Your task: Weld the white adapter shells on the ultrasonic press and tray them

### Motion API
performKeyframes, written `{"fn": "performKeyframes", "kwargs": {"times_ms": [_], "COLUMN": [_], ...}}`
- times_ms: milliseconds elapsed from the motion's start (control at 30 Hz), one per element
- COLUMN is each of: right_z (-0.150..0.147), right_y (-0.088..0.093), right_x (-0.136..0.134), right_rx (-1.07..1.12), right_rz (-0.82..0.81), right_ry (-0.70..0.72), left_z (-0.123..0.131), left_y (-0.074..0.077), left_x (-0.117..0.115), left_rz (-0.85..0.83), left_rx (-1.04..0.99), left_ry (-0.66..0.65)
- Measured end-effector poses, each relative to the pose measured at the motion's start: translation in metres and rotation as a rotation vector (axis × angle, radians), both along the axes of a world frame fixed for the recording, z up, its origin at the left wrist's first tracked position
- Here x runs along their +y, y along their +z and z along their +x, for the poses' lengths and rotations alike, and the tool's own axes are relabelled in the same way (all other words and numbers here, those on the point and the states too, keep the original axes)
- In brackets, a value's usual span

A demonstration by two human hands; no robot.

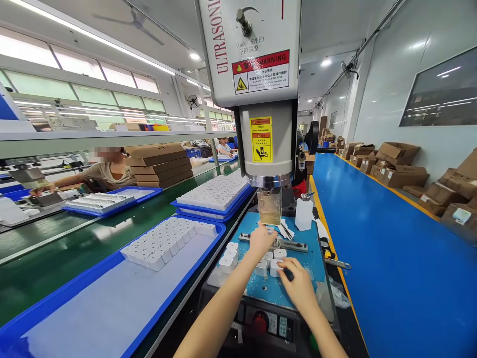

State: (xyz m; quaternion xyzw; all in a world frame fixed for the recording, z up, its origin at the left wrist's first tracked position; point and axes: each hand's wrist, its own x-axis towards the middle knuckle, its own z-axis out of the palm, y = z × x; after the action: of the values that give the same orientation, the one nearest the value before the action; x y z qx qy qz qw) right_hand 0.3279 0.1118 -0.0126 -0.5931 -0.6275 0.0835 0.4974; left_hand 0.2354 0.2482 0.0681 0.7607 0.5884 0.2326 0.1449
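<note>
My left hand [263,239] reaches under the clear block [270,206] of the ultrasonic press [266,139]. Its fingers are bent down over the metal fixture [292,245], and what they grip is hidden behind the hand. My right hand [297,279] is nearer to me, thumb and fingertips closed at the right side of a small white plastic box [276,269]. More such boxes [261,268] stand beside it on the blue work plate [257,288]. Another small group of white boxes [228,259] stands to the left of my left forearm.
A blue tray [126,343] on my left bears rows of white boxes [167,243]. Stacked trays [212,194] of boxes stand behind it. A white bottle [304,215] is at the plate's back right. Across the green conveyor [37,268], a person [112,171] works. Cartons line the right wall.
</note>
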Motion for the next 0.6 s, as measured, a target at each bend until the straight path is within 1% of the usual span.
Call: {"fn": "performKeyframes", "kwargs": {"times_ms": [100, 167, 233, 300, 367, 433, 500, 600], "right_z": [0.0, 0.0, 0.0, 0.0, 0.001, 0.002, 0.003, 0.003], "right_y": [0.001, 0.002, 0.002, 0.002, 0.002, 0.001, -0.001, -0.002], "right_x": [-0.002, -0.003, -0.005, -0.006, -0.007, -0.007, -0.006, -0.007], "right_rx": [0.062, 0.084, 0.096, 0.1, 0.098, 0.09, 0.087, 0.105], "right_rz": [0.008, 0.023, 0.045, 0.056, 0.056, 0.059, 0.077, 0.127], "right_ry": [0.007, 0.009, 0.001, -0.016, -0.03, -0.038, -0.054, -0.114], "left_z": [-0.016, -0.031, -0.051, -0.076, -0.105, -0.134, -0.157, -0.174], "left_y": [0.011, 0.017, 0.021, 0.019, 0.011, 0.0, -0.014, -0.035], "left_x": [0.001, -0.008, -0.028, -0.055, -0.083, -0.102, -0.109, -0.101], "left_rz": [-0.01, 0.001, 0.027, 0.057, 0.078, 0.106, 0.122, 0.112], "left_rx": [-0.07, -0.11, -0.155, -0.223, -0.267, -0.276, -0.282, -0.271], "left_ry": [0.054, 0.079, 0.09, 0.099, 0.147, 0.219, 0.273, 0.285]}}
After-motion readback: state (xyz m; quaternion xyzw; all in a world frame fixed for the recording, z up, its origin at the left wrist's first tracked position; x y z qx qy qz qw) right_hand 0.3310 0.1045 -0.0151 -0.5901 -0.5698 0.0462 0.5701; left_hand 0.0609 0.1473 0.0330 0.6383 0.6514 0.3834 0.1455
